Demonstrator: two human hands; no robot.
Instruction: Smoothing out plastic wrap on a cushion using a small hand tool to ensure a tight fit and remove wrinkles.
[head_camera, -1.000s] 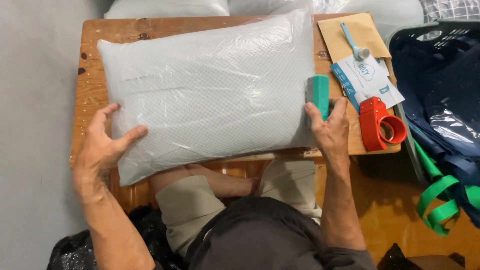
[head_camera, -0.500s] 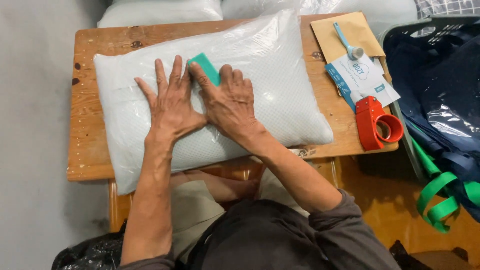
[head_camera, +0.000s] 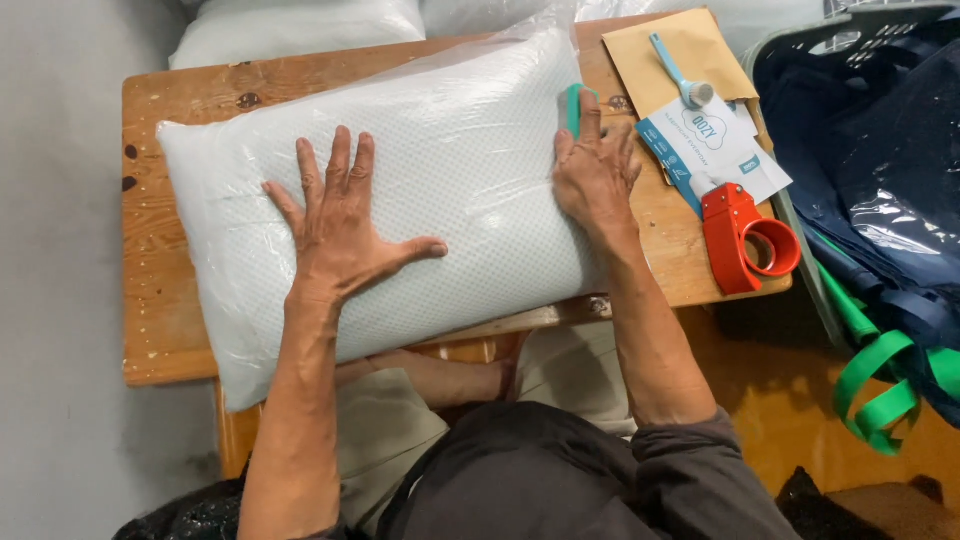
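head view is showing a white pillow (head_camera: 440, 190) sealed in a clear plastic bag, lying across the wooden worktop (head_camera: 150, 300) with its near edge overhanging toward the person. left hand (head_camera: 340, 225) is pressing flat on the middle of the pillow, fingers (head_camera: 335, 165) spread wide apart and holding nothing. right hand (head_camera: 595, 175) is working at the pillow's right end, fingers clamped on a small green tool (head_camera: 573, 105) set against the plastic. judging by the smooth, flat look of the bag, most of the pressing seems done, with the right end being finished. further right, a brown envelope (head_camera: 660, 50), a blue brush (head_camera: 680, 70), a printed leaflet (head_camera: 710, 145) and a red tape dispenser (head_camera: 745, 235) are lying untouched.
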